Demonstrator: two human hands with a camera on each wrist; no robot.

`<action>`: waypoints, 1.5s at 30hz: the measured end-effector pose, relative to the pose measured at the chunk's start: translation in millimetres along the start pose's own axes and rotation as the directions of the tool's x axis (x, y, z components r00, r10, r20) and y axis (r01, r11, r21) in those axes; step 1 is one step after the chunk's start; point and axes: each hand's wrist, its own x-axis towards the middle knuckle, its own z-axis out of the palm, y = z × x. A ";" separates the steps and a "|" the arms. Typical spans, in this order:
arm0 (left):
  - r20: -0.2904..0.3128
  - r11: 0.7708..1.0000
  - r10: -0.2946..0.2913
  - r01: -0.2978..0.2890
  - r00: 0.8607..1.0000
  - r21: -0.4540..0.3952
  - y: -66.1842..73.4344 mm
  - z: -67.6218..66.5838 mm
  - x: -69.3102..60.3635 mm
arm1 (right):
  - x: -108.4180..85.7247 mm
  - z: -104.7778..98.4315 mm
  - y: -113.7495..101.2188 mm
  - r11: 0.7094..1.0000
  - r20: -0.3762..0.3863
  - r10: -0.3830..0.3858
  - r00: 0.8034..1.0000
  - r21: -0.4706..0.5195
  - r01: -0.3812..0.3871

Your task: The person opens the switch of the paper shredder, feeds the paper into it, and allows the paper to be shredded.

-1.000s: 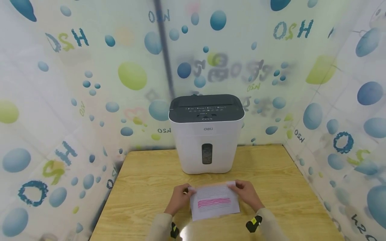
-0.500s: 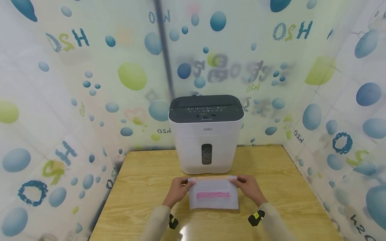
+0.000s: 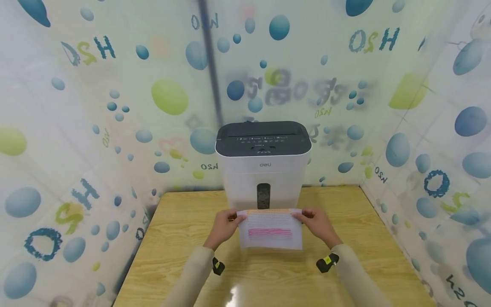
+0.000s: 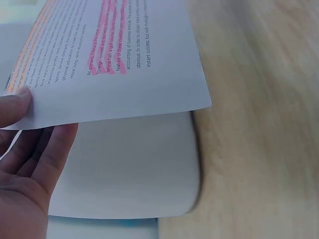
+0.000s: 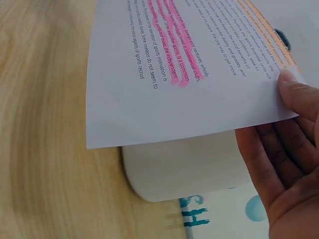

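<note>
A sheet of printed paper (image 3: 270,243) is held up between both hands, with pink highlighter over several lines and orange along its top. My left hand (image 3: 224,228) pinches the upper left corner, thumb on the printed face. At the opposite corner, my right hand (image 3: 316,225) pinches the paper the same way. Behind it stands a white paper shredder (image 3: 284,181) with a dark grey top (image 3: 264,147); the paper hides the lower part of its front. Both wrist views show the thumbs on the printed side and the other fingers behind the paper.
The shredder stands near the back of a wooden table (image 3: 184,238). Curtains (image 3: 168,128) printed with bubbles and letters enclose the table at the back and on both sides. A small black device (image 3: 327,263) is strapped at each wrist.
Both hands have raised the paper and moved it forward, so it now covers the lower front of the shredder. The sheet has also levelled from a slight tilt. The shredder stays in place.
</note>
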 end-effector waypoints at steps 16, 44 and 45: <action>-0.041 0.998 0.067 -0.067 0.997 0.016 48.3 -34.9 35.0 | 22.4 -31.1 -53.8 0.990 -0.047 -0.119 0.992 -0.081 0.115; -0.087 0.968 0.249 -0.245 0.965 0.061 137.8 -94.8 87.6 | 41.5 -96.9 -149.9 0.961 -0.075 -0.266 0.961 -0.096 0.259; -0.091 0.966 0.257 -0.252 0.962 0.066 141.4 -97.1 89.7 | 42.1 -99.1 -154.8 0.961 -0.079 -0.265 0.961 -0.099 0.257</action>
